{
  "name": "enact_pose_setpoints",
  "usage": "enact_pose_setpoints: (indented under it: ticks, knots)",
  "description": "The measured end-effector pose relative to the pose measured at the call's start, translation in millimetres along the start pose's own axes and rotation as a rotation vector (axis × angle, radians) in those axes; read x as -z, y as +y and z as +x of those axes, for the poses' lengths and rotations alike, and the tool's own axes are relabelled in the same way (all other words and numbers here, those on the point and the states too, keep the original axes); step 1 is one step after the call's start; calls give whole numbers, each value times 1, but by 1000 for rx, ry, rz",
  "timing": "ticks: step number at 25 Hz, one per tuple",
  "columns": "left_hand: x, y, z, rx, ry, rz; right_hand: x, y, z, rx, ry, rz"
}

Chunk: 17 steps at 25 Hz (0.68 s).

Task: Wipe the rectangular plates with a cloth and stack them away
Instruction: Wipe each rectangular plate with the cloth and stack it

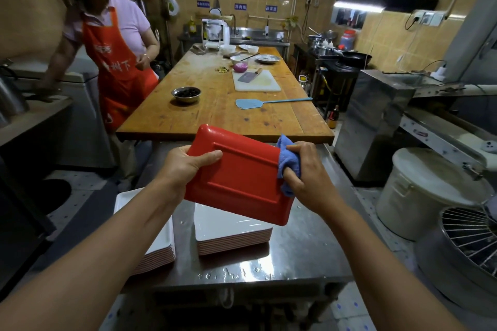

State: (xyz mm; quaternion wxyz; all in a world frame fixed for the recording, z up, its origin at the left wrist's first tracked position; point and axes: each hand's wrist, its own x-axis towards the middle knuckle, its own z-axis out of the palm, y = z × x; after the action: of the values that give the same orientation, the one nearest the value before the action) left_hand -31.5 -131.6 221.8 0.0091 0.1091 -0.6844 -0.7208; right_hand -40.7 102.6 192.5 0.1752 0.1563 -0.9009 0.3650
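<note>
Wiping step: left hand [185, 164] grips plate [242, 177] underside-up; right hand [304, 169] clutches cloth [286, 161] at edge. Next, probably: finish wipe, place on stack [231, 234].

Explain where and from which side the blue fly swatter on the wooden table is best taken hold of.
Grip the blue fly swatter by its thin handle, coming from the right side of the wooden table. The handle points right, its end reaching the table's right edge, while the wide flat head lies flush on the wood and offers little to pinch.
</note>
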Motion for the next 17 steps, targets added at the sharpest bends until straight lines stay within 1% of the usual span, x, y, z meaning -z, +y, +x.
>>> enact_pose_setpoints:
  ticks: [3,7,10,12,15,17]
  knots:
    - [-5,-5,3,58,11,-65,-1,-2,10,-35,20,31]
    - [-10,-9,13,122,57,-143,-9,-2,1,-28,29,67]
    - [-15,-13,21,153,96,-228,-19,3,-19,-52,0,90]
    - [-16,-13,25,173,114,-242,-24,6,-29,-63,-27,90]
    - [-19,-12,26,189,110,-253,-30,6,-33,-9,3,68]
    - [-22,-11,25,187,115,-268,-36,3,-33,62,39,-34]
